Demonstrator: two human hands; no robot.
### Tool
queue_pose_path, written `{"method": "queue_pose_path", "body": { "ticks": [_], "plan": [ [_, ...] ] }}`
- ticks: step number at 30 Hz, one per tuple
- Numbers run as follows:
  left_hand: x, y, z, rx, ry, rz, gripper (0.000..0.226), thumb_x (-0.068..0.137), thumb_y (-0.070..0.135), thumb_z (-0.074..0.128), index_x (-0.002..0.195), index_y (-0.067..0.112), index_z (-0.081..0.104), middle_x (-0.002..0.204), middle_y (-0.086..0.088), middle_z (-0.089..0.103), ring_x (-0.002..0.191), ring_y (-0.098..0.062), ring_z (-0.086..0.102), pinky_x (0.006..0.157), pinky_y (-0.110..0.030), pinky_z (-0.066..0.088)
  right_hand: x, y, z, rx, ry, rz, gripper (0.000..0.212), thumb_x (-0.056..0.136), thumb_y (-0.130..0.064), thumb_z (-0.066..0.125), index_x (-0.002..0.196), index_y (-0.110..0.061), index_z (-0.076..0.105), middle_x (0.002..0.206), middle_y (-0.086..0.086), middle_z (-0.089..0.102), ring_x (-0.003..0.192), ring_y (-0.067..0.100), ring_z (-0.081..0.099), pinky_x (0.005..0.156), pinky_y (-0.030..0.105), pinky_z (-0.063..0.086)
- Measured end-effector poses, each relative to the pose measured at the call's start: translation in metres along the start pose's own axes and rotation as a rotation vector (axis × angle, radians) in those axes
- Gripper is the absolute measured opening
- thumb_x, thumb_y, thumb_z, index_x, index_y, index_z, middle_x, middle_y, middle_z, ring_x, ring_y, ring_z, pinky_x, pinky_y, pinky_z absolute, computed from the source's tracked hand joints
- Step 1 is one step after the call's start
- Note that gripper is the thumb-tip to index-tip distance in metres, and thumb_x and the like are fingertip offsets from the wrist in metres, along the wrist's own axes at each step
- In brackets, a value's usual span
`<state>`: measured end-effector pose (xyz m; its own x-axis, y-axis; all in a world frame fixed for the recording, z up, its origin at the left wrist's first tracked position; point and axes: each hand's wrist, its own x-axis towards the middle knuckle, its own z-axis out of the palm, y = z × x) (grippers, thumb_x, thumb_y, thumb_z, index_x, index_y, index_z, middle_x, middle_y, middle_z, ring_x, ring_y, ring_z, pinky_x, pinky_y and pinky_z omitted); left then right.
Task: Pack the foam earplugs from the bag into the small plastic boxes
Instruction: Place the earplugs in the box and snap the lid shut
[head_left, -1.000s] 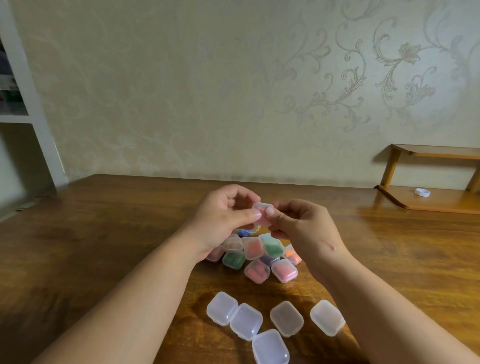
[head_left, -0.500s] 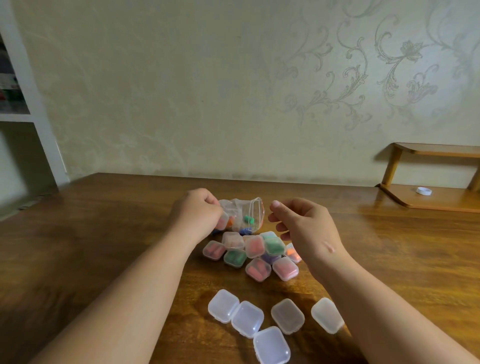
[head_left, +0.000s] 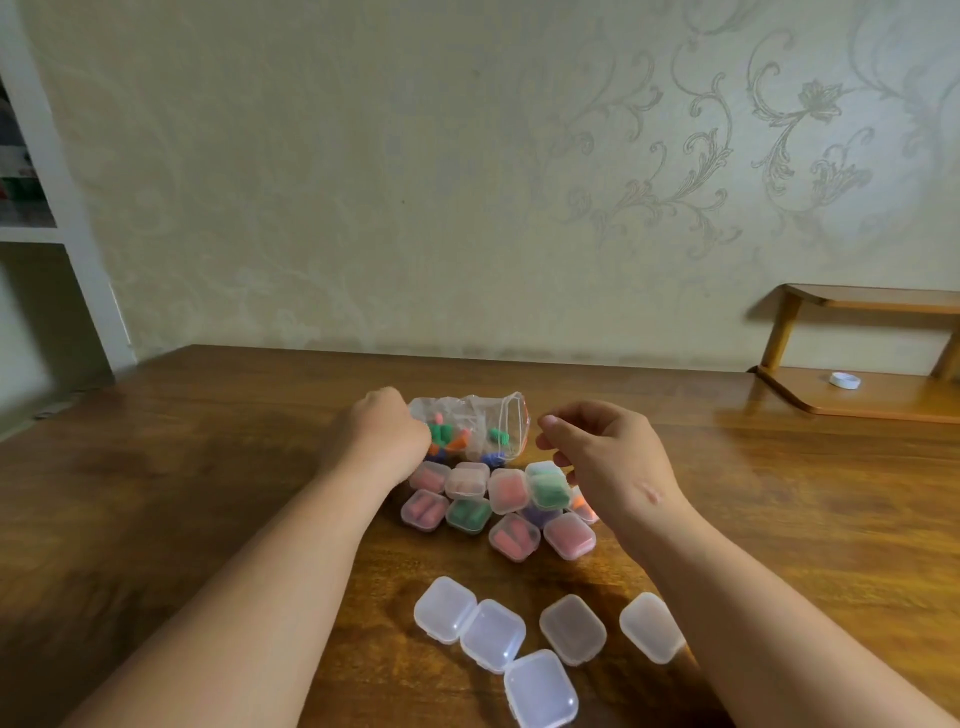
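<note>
Five empty clear boxes (head_left: 571, 629) lie on the desk (head_left: 208, 467), nearest the camera and well in front of the bag (head_left: 478, 415). A heap of filled boxes (head_left: 509, 491) sits just in front of it. The left hand (head_left: 382, 436) is bunched at the bag's left end, and whether it grips anything cannot be told. The right hand (head_left: 602, 457) hovers just right of the bag's open mouth, its fingers (head_left: 550, 422) loosely curled and holding nothing. The bag lies on its side, foam earplugs (head_left: 441, 434) inside. A careless tug could spill them across the desk.
</note>
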<state>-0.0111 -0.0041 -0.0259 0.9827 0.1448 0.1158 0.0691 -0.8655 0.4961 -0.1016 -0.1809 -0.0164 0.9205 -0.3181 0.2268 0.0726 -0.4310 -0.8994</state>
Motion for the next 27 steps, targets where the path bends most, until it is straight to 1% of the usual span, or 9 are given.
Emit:
{"method": "queue_pose_path", "body": {
  "ticks": [2,5,7,11,13,18,21,24,27],
  "plan": [
    [0.000,-0.002,0.002,-0.050,0.054,-0.010,0.025,0.098,0.034,0.055,0.114,0.015,0.059,0.098,-0.003,0.061,0.079,-0.017,0.060,0.058,-0.029,0.047,0.002,0.002,0.001,-0.030,-0.001,-0.004,0.017,0.096,-0.030,0.059,0.107,-0.024,0.069,0.089,-0.009,0.069,0.080,0.006,0.062,0.071,0.023,0.055],
    [0.001,-0.004,0.013,-0.026,0.002,-0.076,0.055,0.098,0.058,0.045,0.129,0.013,0.054,0.114,-0.006,0.062,0.088,-0.018,0.062,0.054,-0.027,0.040,0.003,0.004,0.004,-0.071,-0.008,-0.010,0.016,0.095,-0.030,0.059,0.106,-0.026,0.069,0.093,-0.009,0.069,0.082,0.005,0.062,0.065,0.017,0.051],
    [0.004,-0.008,0.020,0.007,-0.010,-0.104,0.060,0.097,0.064,0.040,0.120,0.013,0.062,0.106,-0.005,0.065,0.084,-0.018,0.063,0.052,-0.027,0.040,0.004,0.006,0.005,-0.093,-0.013,-0.029,0.013,0.095,-0.029,0.060,0.104,-0.027,0.069,0.092,-0.011,0.068,0.081,0.003,0.061,0.063,0.015,0.049],
    [0.010,-0.009,0.024,-0.096,-0.032,-0.077,0.032,0.100,0.042,0.052,0.097,0.016,0.070,0.085,-0.002,0.065,0.073,-0.015,0.062,0.052,-0.027,0.040,0.005,0.007,0.004,-0.138,-0.010,-0.060,0.009,0.095,-0.028,0.058,0.097,-0.031,0.066,0.088,-0.012,0.067,0.080,0.002,0.061,0.062,0.014,0.046],
    [0.007,-0.006,0.022,-0.277,-0.028,-0.048,0.022,0.101,0.032,0.053,0.098,0.015,0.067,0.088,-0.003,0.064,0.077,-0.016,0.062,0.056,-0.029,0.046,0.005,0.007,0.003,-0.146,-0.007,-0.063,0.009,0.095,-0.027,0.058,0.097,-0.030,0.066,0.088,-0.013,0.067,0.080,0.002,0.061,0.063,0.015,0.047],
    [0.005,-0.005,0.017,-0.779,-0.020,-0.077,0.014,0.103,0.024,0.051,0.109,0.013,0.059,0.104,-0.008,0.065,0.091,-0.021,0.068,0.085,-0.045,0.060,0.006,0.006,0.000,-0.164,0.003,-0.066,0.015,0.096,-0.024,0.057,0.105,-0.026,0.069,0.095,-0.009,0.068,0.081,0.001,0.059,0.061,0.012,0.044],
    [0.000,0.000,0.011,-1.102,-0.114,-0.114,0.012,0.105,0.016,0.048,0.114,0.013,0.054,0.111,-0.011,0.065,0.093,-0.023,0.072,0.082,-0.040,0.061,0.006,0.006,-0.001,-0.167,0.019,-0.076,0.016,0.097,-0.022,0.057,0.106,-0.026,0.069,0.095,-0.011,0.064,0.080,-0.002,0.056,0.059,0.007,0.041],
    [-0.007,0.006,0.005,-1.290,-0.141,-0.102,0.012,0.105,0.010,0.045,0.114,0.012,0.053,0.111,-0.015,0.063,0.091,-0.028,0.073,0.080,-0.040,0.060,0.007,0.005,-0.003,-0.146,0.042,-0.074,0.018,0.097,-0.021,0.055,0.108,-0.025,0.069,0.100,-0.010,0.064,0.083,0.001,0.056,0.059,0.007,0.040],
    [-0.013,0.011,-0.002,-1.458,-0.191,-0.056,0.016,0.105,0.001,0.041,0.099,0.011,0.052,0.114,-0.021,0.062,0.091,-0.032,0.071,0.076,-0.042,0.059,0.008,0.007,-0.004,-0.103,0.087,-0.091,0.021,0.098,-0.022,0.052,0.111,-0.029,0.067,0.115,-0.006,0.063,0.099,0.010,0.058,0.075,0.017,0.048]
  ]
}}
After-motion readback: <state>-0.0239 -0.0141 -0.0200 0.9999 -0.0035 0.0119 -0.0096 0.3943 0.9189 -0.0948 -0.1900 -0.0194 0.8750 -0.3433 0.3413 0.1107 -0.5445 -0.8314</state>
